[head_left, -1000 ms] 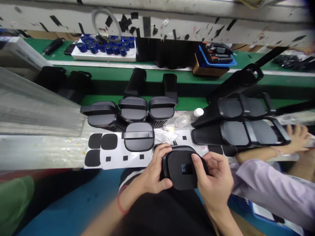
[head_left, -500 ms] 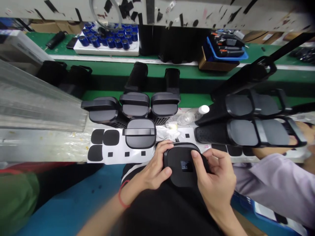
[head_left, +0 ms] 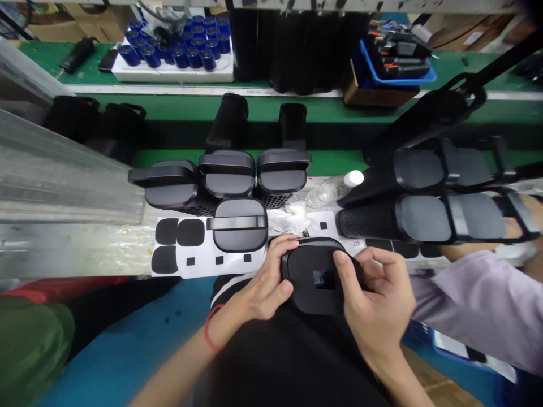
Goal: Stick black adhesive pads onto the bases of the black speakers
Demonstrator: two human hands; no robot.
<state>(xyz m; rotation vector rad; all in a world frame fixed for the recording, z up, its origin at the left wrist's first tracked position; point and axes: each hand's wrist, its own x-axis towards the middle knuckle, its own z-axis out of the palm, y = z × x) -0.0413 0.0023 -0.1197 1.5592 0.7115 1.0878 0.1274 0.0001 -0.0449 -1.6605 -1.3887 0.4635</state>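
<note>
Legible text: we read none.
Item 1: pale lines of print on the black unit, too small for us to decipher.
Item 2: pink mark on white sheet, near the desk's front edge; character unclear.
Item 3: white label on cardboard; wording unreadable.

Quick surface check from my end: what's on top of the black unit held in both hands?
On the black unit, a dark rectangle shows pale, unreadable marks. The left hand and right hand cover parts of the unit's edges; anything beneath them is hidden.
</note>
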